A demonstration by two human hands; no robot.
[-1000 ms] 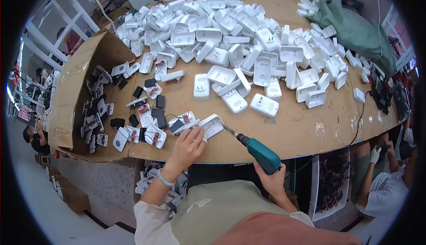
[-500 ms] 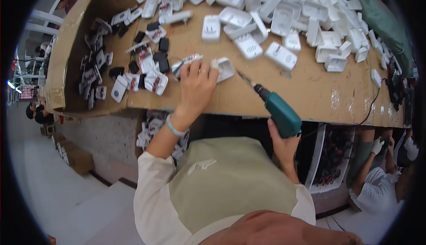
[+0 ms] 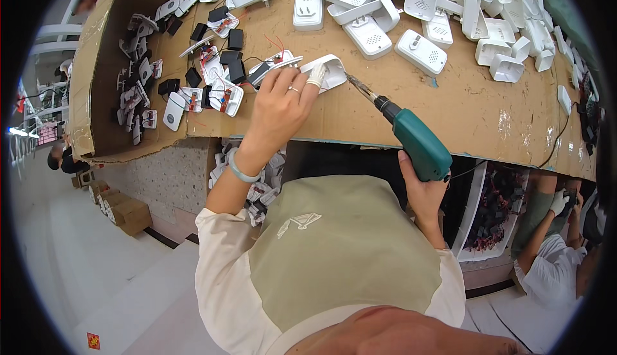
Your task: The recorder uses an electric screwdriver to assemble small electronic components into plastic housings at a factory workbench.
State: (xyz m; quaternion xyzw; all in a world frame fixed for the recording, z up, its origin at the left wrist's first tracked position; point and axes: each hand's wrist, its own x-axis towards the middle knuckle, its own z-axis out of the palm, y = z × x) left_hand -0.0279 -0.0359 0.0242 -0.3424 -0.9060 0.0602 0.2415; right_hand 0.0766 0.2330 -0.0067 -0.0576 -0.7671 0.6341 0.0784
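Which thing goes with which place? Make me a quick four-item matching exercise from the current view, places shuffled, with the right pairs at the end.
Things
1. Green power tool
2. Open cardboard box with parts in it
3. Bracelet
4. White tub of dark parts

Places
A. Around the left wrist
B. Beyond the near edge of the table, on the person's right
C. In the right hand
D. On the tabletop, at its left end

Right pairs: 1-C, 2-D, 3-A, 4-B
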